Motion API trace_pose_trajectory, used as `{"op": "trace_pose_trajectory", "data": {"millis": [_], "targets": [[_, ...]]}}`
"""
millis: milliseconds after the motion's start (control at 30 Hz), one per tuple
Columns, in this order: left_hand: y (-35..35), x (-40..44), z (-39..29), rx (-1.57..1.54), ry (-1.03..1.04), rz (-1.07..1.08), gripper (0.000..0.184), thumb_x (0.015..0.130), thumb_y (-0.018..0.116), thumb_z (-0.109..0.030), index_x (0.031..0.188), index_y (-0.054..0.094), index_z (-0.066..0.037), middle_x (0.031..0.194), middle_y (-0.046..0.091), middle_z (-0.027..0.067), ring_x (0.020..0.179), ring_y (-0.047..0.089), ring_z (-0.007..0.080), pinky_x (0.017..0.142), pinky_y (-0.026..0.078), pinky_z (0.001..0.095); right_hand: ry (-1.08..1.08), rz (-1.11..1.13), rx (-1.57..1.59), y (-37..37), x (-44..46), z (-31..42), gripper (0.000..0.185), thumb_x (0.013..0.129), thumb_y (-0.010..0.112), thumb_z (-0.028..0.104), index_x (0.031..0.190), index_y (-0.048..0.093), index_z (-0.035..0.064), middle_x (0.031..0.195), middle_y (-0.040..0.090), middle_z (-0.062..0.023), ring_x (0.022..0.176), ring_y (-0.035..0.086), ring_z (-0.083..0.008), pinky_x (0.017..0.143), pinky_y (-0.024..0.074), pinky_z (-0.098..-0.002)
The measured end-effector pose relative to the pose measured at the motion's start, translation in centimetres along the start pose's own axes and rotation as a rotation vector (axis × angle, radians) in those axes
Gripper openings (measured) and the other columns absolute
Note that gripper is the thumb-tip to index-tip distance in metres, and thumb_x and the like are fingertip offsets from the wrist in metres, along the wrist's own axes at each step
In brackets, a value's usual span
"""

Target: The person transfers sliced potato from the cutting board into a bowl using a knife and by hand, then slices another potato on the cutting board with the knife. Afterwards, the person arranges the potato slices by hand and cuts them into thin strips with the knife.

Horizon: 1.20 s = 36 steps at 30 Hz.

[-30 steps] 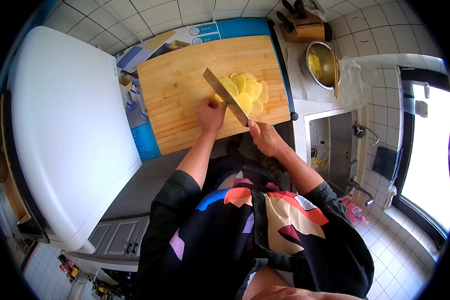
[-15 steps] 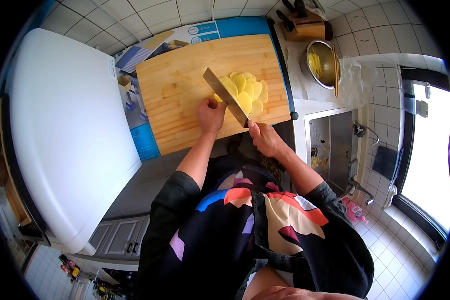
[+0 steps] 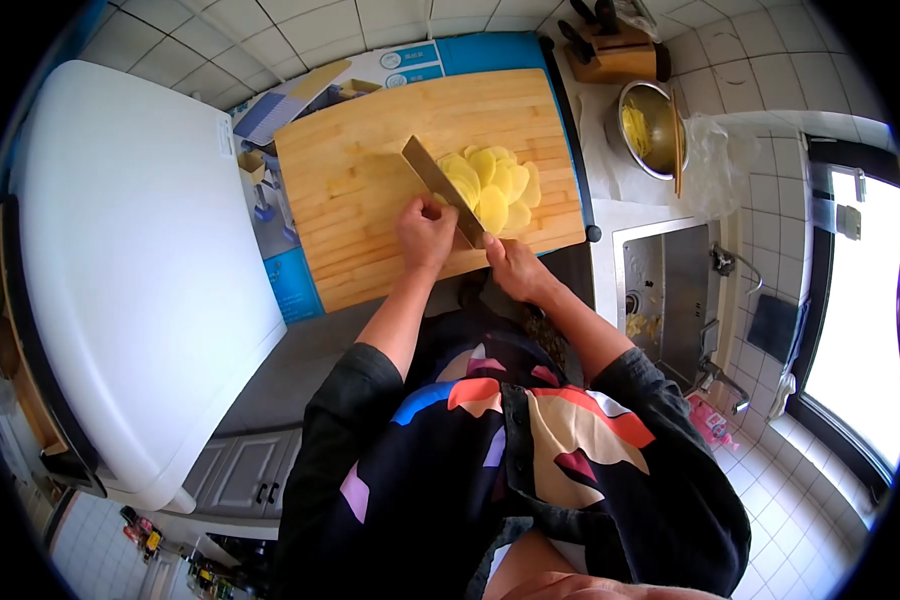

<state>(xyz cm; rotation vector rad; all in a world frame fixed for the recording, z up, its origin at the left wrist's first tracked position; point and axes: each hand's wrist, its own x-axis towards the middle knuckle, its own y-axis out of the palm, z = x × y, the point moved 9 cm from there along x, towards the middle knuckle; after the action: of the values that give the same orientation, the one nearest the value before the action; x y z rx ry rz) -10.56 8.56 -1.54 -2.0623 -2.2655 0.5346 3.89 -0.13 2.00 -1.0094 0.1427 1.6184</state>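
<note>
In the head view, my right hand (image 3: 518,268) grips the handle of a cleaver (image 3: 442,190), whose blade slants across a wooden cutting board (image 3: 350,180). Pale yellow slices, apparently potato slices (image 3: 493,208), lie overlapping in a pile just right of the blade. On the blade's left side my left hand (image 3: 426,236) is closed, fingers curled in close to the steel. A bit of yellow shows by its fingertips, but what they hold is hidden.
A metal bowl (image 3: 660,150) with yellow shreds and chopsticks (image 3: 679,140) across it stands right of the board. Behind it is a knife block (image 3: 610,62). A sink (image 3: 685,290) lies to the right, a large white appliance (image 3: 150,270) to the left.
My right hand and the cleaver have shifted a little to the left, bringing the blade nearer my left hand. My left hand has barely moved, and the slice pile looks much the same.
</note>
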Motion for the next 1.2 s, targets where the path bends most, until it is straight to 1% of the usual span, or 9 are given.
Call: {"op": "trace_pose_trajectory", "data": {"millis": [33, 100, 200, 300, 700, 800, 1033, 1100, 1200], "targets": [[-0.1, -0.1, -0.1, 0.012, 0.003, -0.001, 0.016, 0.064, 0.065, -0.013, 0.063, 0.055, 0.000, 0.055, 0.056, 0.0095, 0.050, 0.052, 0.0197, 0.051, 0.044, 0.0324, 0.003, 0.002, 0.001, 0.4, 0.1, -0.6, 0.056, 0.096, 0.031, 0.042, 0.089, 0.055, -0.0072, 0.077, 0.056, -0.0307, 0.086, 0.055, -0.0464, 0.075, 0.0423, -0.0449], [-0.1, -0.1, -0.7, 0.023, 0.014, -0.002, 0.016, 0.065, 0.064, -0.013, 0.062, 0.055, 0.000, 0.055, 0.056, 0.0096, 0.049, 0.053, 0.0197, 0.051, 0.044, 0.0323, -0.100, -0.068, 0.034, 0.0, 0.4, -0.3, 0.053, 0.097, 0.031, 0.044, 0.068, 0.045, 0.0012, 0.055, 0.045, -0.0046, 0.051, 0.045, -0.0156, 0.051, 0.0394, -0.0330], [-0.2, 0.0, -0.5, 0.022, -0.029, 0.007, 0.016, 0.065, 0.065, -0.012, 0.063, 0.055, 0.000, 0.056, 0.056, 0.0095, 0.051, 0.053, 0.0195, 0.052, 0.044, 0.0320, -0.036, -0.019, 0.083, -0.5, -0.8, -0.6, 0.054, 0.097, 0.031, 0.046, 0.066, 0.043, 0.0038, 0.055, 0.043, -0.0017, 0.050, 0.042, -0.0125, 0.048, 0.0373, -0.0295], [0.1, 0.0, 0.1, 0.075, -0.005, 0.016, 0.016, 0.064, 0.066, -0.011, 0.063, 0.055, 0.000, 0.056, 0.055, 0.0094, 0.052, 0.053, 0.0192, 0.052, 0.043, 0.0314, 0.012, 0.017, 0.104, -1.5, -2.5, 0.1, 0.058, 0.097, 0.029, 0.043, 0.078, 0.051, -0.0068, 0.064, 0.052, -0.0218, 0.062, 0.051, -0.0321, 0.065, 0.0430, -0.0412], [0.1, 0.0, -0.1, 0.041, -0.020, 0.041, 0.016, 0.064, 0.067, -0.011, 0.063, 0.055, 0.000, 0.056, 0.054, 0.0076, 0.052, 0.052, 0.0171, 0.052, 0.043, 0.0298, 0.024, 0.029, 0.003, -0.5, -0.8, -0.6, 0.056, 0.097, 0.031, 0.042, 0.090, 0.055, -0.0078, 0.074, 0.057, -0.0281, 0.076, 0.057, -0.0416, 0.071, 0.0433, -0.0437], [0.1, 0.0, 0.0, -0.034, -0.038, 0.048, 0.015, 0.064, 0.066, -0.011, 0.063, 0.055, -0.001, 0.057, 0.056, 0.0079, 0.052, 0.053, 0.0172, 0.053, 0.044, 0.0298, -0.177, -0.141, -0.017, -0.8, 0.1, 1.0, 0.052, 0.098, 0.031, 0.039, 0.069, 0.045, -0.0025, 0.055, 0.040, -0.0114, 0.054, 0.040, -0.0201, 0.055, 0.0382, -0.0375], [0.0, 0.0, -0.2, 0.043, 0.021, 0.013, 0.014, 0.067, 0.065, -0.011, 0.064, 0.057, 0.000, 0.056, 0.057, 0.0051, 0.051, 0.051, 0.0118, 0.051, 0.044, 0.0274, -0.249, -0.175, 0.003, -0.7, 0.8, 1.3, 0.051, 0.097, 0.032, 0.039, 0.071, 0.045, -0.0020, 0.054, 0.040, -0.0112, 0.053, 0.039, -0.0202, 0.053, 0.0377, -0.0373], [0.0, 0.0, 0.0, 0.043, 0.014, 0.013, 0.014, 0.067, 0.065, -0.011, 0.065, 0.057, 0.000, 0.056, 0.057, 0.0053, 0.051, 0.051, 0.0118, 0.051, 0.044, 0.0273, 0.037, 0.031, 0.049, 0.2, 0.8, -0.7, 0.054, 0.097, 0.031, 0.043, 0.086, 0.055, -0.0043, 0.070, 0.057, -0.0214, 0.071, 0.057, -0.0360, 0.068, 0.0443, -0.0415], [0.1, 0.1, 0.4, 0.044, -0.014, 0.025, 0.016, 0.064, 0.065, -0.013, 0.063, 0.056, -0.001, 0.057, 0.056, 0.0088, 0.052, 0.054, 0.0198, 0.053, 0.045, 0.0318, 0.136, 0.088, 0.185, -0.8, -1.7, 0.0, 0.056, 0.096, 0.030, 0.046, 0.075, 0.050, -0.0011, 0.059, 0.049, -0.0095, 0.056, 0.050, -0.0214, 0.057, 0.0427, -0.0360]]}}
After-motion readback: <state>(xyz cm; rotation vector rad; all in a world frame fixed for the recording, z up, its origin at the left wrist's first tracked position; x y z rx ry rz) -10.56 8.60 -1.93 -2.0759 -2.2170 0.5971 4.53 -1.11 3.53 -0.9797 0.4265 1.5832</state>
